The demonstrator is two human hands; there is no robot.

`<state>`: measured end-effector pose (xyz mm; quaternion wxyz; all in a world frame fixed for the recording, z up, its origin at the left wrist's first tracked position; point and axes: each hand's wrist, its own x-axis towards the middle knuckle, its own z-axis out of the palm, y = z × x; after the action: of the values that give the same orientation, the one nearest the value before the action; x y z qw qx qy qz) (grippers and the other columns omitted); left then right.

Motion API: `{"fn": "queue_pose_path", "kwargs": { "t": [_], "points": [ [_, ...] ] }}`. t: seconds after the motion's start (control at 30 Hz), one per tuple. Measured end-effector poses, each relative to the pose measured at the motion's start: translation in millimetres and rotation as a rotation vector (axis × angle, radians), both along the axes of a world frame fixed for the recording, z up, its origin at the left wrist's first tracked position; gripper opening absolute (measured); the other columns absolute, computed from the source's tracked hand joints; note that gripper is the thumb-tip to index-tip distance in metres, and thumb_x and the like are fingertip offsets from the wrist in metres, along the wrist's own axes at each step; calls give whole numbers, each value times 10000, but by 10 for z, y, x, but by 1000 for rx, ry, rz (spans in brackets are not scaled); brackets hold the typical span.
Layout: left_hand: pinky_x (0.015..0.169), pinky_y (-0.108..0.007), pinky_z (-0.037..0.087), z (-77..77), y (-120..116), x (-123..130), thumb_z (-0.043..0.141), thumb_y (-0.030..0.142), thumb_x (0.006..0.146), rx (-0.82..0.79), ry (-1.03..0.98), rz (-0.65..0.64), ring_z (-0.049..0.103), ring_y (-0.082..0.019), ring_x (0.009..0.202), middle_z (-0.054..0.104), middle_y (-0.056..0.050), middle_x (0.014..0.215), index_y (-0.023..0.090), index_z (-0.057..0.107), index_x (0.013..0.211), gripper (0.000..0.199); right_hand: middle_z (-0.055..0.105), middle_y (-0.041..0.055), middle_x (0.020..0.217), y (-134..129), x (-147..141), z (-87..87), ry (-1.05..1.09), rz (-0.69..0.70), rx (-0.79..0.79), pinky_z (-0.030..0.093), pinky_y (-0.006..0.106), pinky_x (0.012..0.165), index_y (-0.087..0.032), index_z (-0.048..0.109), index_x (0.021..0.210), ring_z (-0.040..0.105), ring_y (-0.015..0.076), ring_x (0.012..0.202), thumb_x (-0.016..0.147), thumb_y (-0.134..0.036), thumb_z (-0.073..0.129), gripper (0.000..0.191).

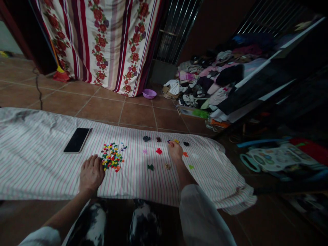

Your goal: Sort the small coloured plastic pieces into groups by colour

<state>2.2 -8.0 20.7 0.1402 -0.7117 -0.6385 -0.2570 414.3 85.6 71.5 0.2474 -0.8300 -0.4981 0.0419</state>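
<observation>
My left hand (92, 173) lies palm down on the striped cloth, fingers stretched out. Its fingertips are at the left edge of a mixed pile of small coloured pieces (112, 158). Further right, my right hand (175, 151) is closed in a pinch low over the cloth; what its fingers hold is too small to name. A bit of purple (168, 141) shows at its fingertips, and yellow pieces (176, 140) lie just behind them. Around this hand are small single-colour groups: red (159, 151), orange (185, 154), black (186, 144), tan (167, 166) and dark green (150, 167).
A phone (77, 140) rests left of the pile on the striped cloth (43, 153). More little groups are grey (146, 138), dark brown (158, 139), pink (145, 151) and light green (191, 166). Beyond are a purple basin (149, 93) and a clothes heap (205, 77).
</observation>
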Motion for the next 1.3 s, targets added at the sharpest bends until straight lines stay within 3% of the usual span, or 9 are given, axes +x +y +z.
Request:
{"fn": "queue_pose_path", "kwargs": {
  "t": [0.23,0.7,1.0,1.3],
  "points": [
    [966,-471,423,-4,-2,-4,401,242,899,-18,4,0,551,-317,1147,643,-178,1176,136,582,1055,261,748,55,947,102,215,13,-53,-34,-47,456,234,712,-235,751,981,669,179,850,812,-151,507,308],
    [981,-461,418,-14,10,-13,411,245,892,-2,-9,-9,551,-305,1152,644,-177,1159,148,577,1063,258,740,92,931,299,264,-125,-108,-40,-152,471,274,719,-207,747,958,681,204,834,804,-135,521,282],
    [977,-455,421,-12,12,-4,425,236,890,13,15,-2,555,-306,1157,648,-175,1161,144,576,1062,246,736,102,891,400,271,-190,-161,26,-139,476,258,762,-155,713,1007,678,199,862,766,-109,579,280],
    [957,-454,437,-1,8,-9,428,227,894,22,70,0,565,-317,1133,652,-170,1161,127,576,1055,240,743,119,936,473,303,-245,-199,114,-151,472,264,864,-138,738,1011,670,211,956,827,-147,569,249]
  ]
}}
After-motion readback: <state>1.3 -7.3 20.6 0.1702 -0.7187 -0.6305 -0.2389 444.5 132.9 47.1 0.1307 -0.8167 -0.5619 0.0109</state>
